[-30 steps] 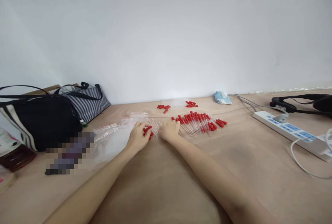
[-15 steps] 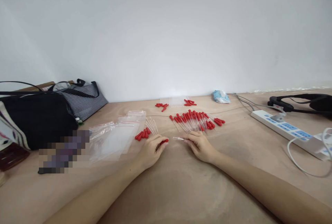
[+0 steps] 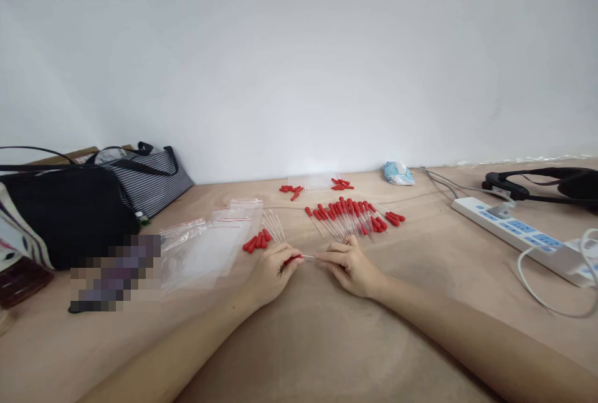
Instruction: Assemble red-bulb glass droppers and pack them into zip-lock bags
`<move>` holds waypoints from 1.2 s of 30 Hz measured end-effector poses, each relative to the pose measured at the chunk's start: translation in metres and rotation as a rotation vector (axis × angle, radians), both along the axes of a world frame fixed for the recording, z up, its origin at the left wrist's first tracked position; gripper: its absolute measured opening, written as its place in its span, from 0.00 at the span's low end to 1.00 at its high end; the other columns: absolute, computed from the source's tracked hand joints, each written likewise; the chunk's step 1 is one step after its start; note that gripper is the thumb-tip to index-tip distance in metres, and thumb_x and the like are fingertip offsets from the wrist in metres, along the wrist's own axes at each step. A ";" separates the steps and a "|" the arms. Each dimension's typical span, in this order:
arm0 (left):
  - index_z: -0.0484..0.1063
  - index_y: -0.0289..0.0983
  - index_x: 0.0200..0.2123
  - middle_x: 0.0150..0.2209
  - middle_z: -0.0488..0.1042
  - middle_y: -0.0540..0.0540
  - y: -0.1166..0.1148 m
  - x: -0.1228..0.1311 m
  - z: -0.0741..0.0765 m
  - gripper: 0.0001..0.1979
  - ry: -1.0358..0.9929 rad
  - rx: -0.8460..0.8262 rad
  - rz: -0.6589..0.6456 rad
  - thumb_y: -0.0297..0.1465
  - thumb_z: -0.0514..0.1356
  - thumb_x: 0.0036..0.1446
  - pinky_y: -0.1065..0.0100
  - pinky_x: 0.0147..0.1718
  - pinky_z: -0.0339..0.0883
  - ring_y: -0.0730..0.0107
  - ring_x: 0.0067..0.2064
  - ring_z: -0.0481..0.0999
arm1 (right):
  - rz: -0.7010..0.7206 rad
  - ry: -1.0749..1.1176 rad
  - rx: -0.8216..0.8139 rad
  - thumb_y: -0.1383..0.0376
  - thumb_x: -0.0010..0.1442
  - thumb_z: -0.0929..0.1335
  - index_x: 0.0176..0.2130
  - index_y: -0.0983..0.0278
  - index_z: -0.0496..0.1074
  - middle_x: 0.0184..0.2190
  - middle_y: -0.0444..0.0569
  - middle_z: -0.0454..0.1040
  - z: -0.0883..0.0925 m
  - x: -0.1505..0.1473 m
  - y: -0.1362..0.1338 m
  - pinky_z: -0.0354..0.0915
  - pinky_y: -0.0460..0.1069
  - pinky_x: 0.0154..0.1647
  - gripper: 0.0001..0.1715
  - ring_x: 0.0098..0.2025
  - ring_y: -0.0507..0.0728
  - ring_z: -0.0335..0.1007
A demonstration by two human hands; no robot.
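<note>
Between the fingers of my left hand [image 3: 273,272] is a red rubber bulb [image 3: 293,259], its open end facing right. My right hand [image 3: 352,268] pinches a clear glass dropper tube [image 3: 308,258], whose left end meets the bulb's mouth; how deep it sits inside I cannot tell. Just beyond my left hand lie several loose red bulbs [image 3: 256,241] and several bare glass tubes [image 3: 273,226]. Past my right hand is a pile of droppers with red bulbs on glass tubes [image 3: 343,210].
Clear zip bags [image 3: 210,253] lie at left, near a black bag [image 3: 70,216] and a striped bag [image 3: 152,182]. More red bulbs [image 3: 292,190] lie by the wall. A blue tissue pack [image 3: 398,174], a power strip [image 3: 518,232] with cables and a black headset [image 3: 542,185] occupy the right.
My right hand has moved left with the glass tube, closing the gap so that the tube's end now meets the red bulb. My left hand has hardly moved.
</note>
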State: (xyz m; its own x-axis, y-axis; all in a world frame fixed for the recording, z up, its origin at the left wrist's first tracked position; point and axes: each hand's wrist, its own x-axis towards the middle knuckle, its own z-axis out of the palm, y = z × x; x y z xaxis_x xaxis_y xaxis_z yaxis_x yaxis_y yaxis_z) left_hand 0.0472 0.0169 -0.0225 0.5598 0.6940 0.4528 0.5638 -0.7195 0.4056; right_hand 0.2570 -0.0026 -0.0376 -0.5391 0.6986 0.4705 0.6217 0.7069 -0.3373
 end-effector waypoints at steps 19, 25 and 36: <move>0.67 0.35 0.29 0.28 0.68 0.45 -0.005 0.003 0.000 0.11 0.115 0.097 -0.173 0.29 0.47 0.59 0.66 0.33 0.61 0.68 0.32 0.66 | 0.001 -0.136 0.074 0.71 0.57 0.58 0.39 0.62 0.69 0.29 0.46 0.70 0.002 -0.014 0.001 0.44 0.49 0.36 0.15 0.30 0.51 0.60; 0.69 0.37 0.37 0.35 0.70 0.44 0.006 -0.003 0.008 0.09 0.202 0.097 -0.126 0.31 0.50 0.58 0.63 0.39 0.60 0.64 0.38 0.67 | -0.114 -0.176 -0.052 0.67 0.57 0.60 0.33 0.61 0.71 0.30 0.45 0.72 0.018 -0.019 0.002 0.43 0.49 0.35 0.11 0.34 0.52 0.63; 0.68 0.36 0.28 0.25 0.74 0.48 0.061 -0.072 0.031 0.10 0.196 -0.420 0.573 0.37 0.54 0.47 0.71 0.25 0.60 0.65 0.28 0.72 | -0.796 -0.174 -0.123 0.66 0.57 0.58 0.36 0.67 0.69 0.33 0.54 0.74 0.019 -0.040 0.067 0.46 0.53 0.39 0.14 0.37 0.58 0.67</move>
